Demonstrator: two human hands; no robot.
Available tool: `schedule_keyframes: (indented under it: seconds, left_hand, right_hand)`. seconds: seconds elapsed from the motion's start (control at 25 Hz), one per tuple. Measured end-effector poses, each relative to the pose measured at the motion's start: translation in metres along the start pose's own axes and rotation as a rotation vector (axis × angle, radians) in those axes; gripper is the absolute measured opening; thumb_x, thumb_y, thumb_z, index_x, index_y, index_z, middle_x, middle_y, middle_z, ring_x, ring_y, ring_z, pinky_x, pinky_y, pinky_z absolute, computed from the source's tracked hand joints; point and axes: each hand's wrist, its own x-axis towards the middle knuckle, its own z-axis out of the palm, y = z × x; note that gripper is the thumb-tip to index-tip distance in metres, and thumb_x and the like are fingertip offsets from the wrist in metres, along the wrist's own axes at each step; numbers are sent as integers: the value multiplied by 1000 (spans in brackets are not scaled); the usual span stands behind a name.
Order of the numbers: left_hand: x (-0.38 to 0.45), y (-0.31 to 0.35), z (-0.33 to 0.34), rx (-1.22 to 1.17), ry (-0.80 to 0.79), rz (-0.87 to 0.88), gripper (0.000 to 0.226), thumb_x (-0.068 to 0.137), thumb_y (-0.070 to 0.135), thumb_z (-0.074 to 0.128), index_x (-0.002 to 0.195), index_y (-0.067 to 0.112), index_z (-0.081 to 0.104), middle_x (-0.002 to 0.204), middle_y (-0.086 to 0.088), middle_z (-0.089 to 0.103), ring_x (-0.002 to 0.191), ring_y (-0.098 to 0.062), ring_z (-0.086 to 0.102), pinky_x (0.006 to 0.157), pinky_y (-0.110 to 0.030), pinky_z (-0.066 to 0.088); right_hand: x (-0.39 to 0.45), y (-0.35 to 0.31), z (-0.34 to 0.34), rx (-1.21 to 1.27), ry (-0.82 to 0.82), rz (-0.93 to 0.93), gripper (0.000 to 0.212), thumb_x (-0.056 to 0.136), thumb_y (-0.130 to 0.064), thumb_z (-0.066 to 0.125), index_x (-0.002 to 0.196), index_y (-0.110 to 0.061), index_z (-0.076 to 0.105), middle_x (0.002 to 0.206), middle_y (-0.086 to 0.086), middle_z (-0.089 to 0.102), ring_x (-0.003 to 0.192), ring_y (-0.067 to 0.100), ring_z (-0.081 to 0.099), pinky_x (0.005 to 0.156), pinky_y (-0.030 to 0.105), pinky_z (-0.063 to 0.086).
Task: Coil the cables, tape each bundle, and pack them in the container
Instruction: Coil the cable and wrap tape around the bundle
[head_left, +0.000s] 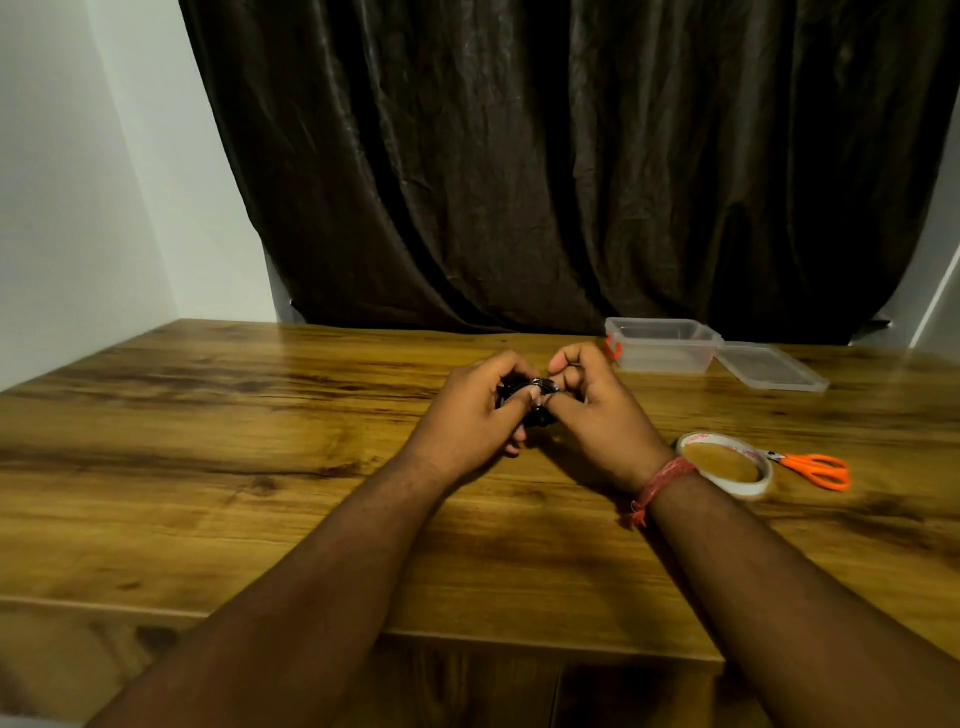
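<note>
Black cable (535, 402), coiled into a small bundle, sat between your two hands above the middle of the wooden counter (218, 467). Your left hand (475, 415) had its fingers curled round the left side of the bundle, thumb lying across the top. Your right hand (589, 402) met it from the other side, fingers bent and pinching the bundle where a shiny strip, likely tape, crossed the coil; how far that strip went round you could not tell, since your fingers hid most of it. Both hands were clamped on the same bundle and touched each other at the thumbs. A red thread band (662, 480) circled your right wrist.

Beyond your right hand, near the far edge of the counter, stood a clear plastic container (662, 345) with its top open. Through the walls nothing clear showed inside it, and a small orange clip sat at its left end. Its lid (771, 368) lay flat on the counter just beside it on the right, touching or nearly touching its base.

Closer to you, a roll of tape (727, 462) lay flat beside your right wrist, partly hidden by it. Orange-handled scissors (813, 467) lay just to its right, blades pointing toward the roll. A dark curtain (571, 156) hung behind the counter.
</note>
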Motion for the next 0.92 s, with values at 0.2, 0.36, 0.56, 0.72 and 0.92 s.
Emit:
schedule_keyframes:
  seconds: [0.2,0.36,0.56,0.72,0.92]
  left_hand:
    - [2,2,2,108,13,103,11,93,11,62,103,16,64,99,2,60,66,-12,69,53,-34,61]
    - [5,2,2,272,28,226,13,92,9,62,103,16,63,96,8,56,82,-2,60,60,-16,54]
    - [5,1,2,396,67,283,16,90,8,60,101,20,61,97,8,56,83,-3,53,64,-8,42]
    - [6,-4,0,391,117,293,16,89,10,63,103,19,64,100,6,61,88,-1,51,72,-12,43]
    - [5,-5,2,379,88,315,14,89,10,63,100,19,65,97,8,60,89,-1,52,74,-11,41]
  right_hand:
    - [4,2,1,106,16,93,27,88,-8,62,105,-22,48,74,-1,57,78,27,58,81,66,51]
    - [6,4,1,203,70,127,32,82,-4,62,97,-30,51,72,4,56,75,30,58,76,70,51]
    - [1,-2,4,144,41,42,21,86,4,58,98,-12,54,69,4,51,69,25,52,69,50,52]
    - [-1,-9,5,334,50,147,16,93,7,50,104,-1,56,65,0,61,59,14,63,54,29,52]
    - [4,-1,2,464,88,341,12,96,-5,53,90,-9,64,81,14,64,71,29,58,49,24,40]
